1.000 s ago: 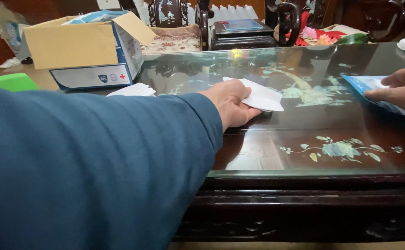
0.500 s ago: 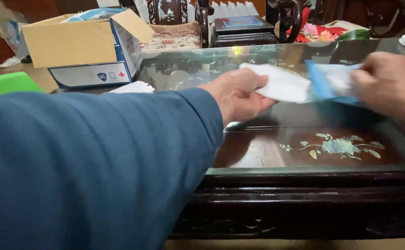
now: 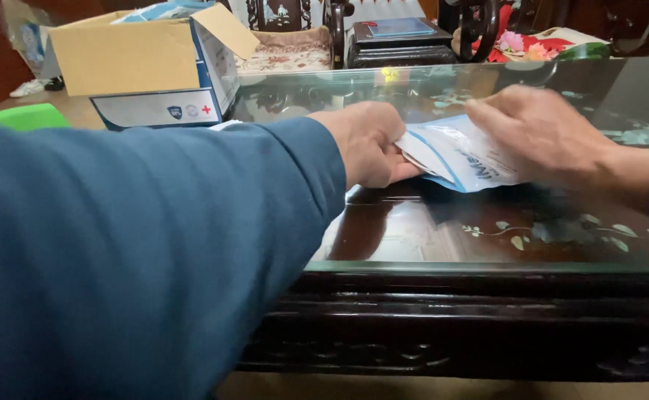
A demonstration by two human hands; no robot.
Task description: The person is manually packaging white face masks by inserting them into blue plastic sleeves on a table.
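Note:
My left hand (image 3: 369, 142) and my right hand (image 3: 543, 133) meet over a dark glass-topped table (image 3: 428, 230). Between them is a flat white and blue packet (image 3: 461, 157), a thin plastic pouch. The left hand's fingers pinch its left end, where a white sheet edge shows. My right hand rests on top of the pouch's right side and grips it. Much of the pouch is hidden under the right hand. My left arm in a blue sleeve (image 3: 139, 252) fills the lower left of the view.
An open cardboard box (image 3: 146, 67) with a blue and white side stands at the back left. A green object (image 3: 20, 117) lies at the far left. A dark wooden box (image 3: 398, 41) and flowered cloth (image 3: 532, 48) sit behind the table.
My right hand brought the blue pouch leftward from the table's right side to meet the left hand and its white sheet. Both hands now hold the pouch together.

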